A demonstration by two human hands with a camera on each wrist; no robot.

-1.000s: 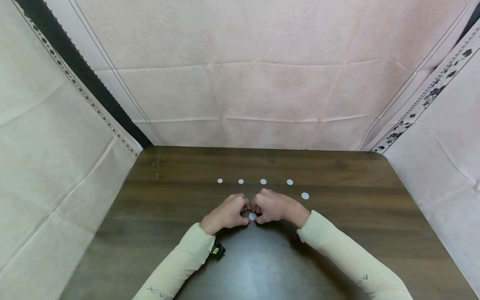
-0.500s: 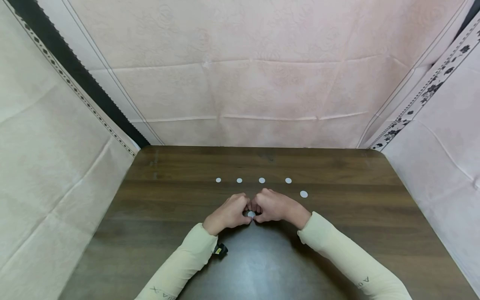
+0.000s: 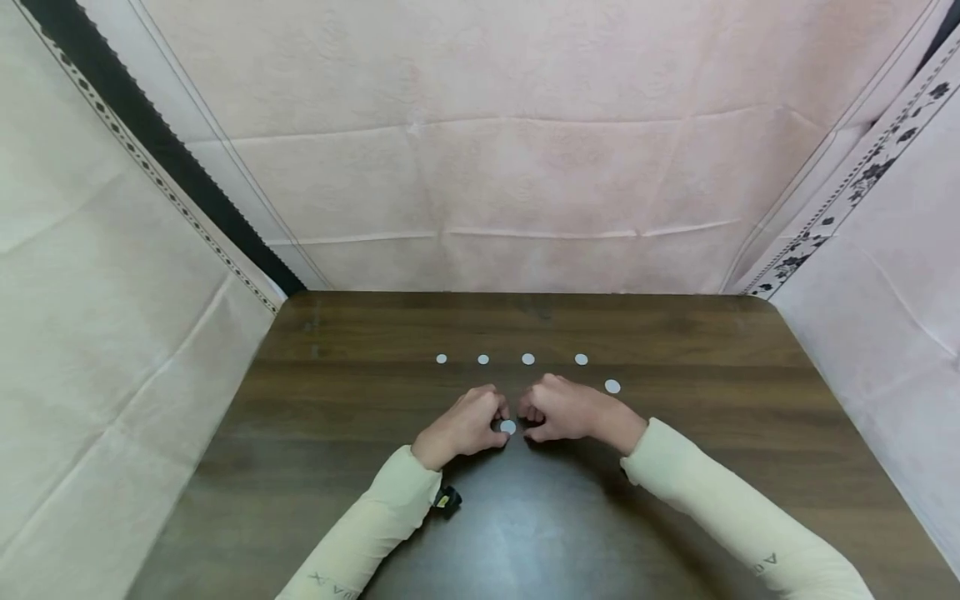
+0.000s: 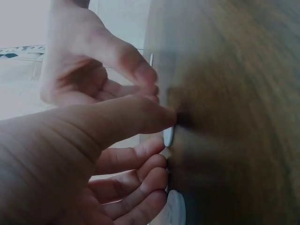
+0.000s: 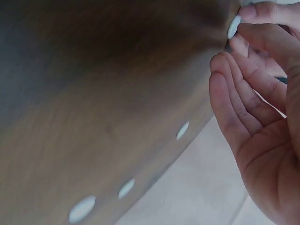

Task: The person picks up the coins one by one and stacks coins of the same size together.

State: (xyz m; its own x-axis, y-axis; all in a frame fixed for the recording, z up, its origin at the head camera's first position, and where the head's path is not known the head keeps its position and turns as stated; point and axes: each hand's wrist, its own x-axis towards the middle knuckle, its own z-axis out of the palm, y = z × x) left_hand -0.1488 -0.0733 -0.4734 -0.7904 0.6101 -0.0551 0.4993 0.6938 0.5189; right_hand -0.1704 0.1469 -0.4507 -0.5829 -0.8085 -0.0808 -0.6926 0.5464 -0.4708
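Observation:
A small flat white disc (image 3: 507, 427) lies on the table between the thumb and fingers of my left hand (image 3: 467, 423). In the left wrist view, the thumb tip covers one end of this disc (image 4: 168, 136) and the index fingertip is at its other end. My right hand (image 3: 572, 408) is just right of the disc, apart from it, with bent fingers and nothing between thumb and fingertips. In the right wrist view, the right fingers (image 5: 229, 101) are loosely bent near the table's surface.
Several more white discs form a line toward the back of the brown wooden table (image 3: 360, 333), among them a leftmost disc (image 3: 442, 359). Another disc (image 3: 612, 387) sits beyond the right wrist. Pale cloth (image 3: 480, 183) hangs behind the table and at both sides.
My right hand has drawn back to the right, away from the left hand and the disc. The left hand has stayed around the disc.

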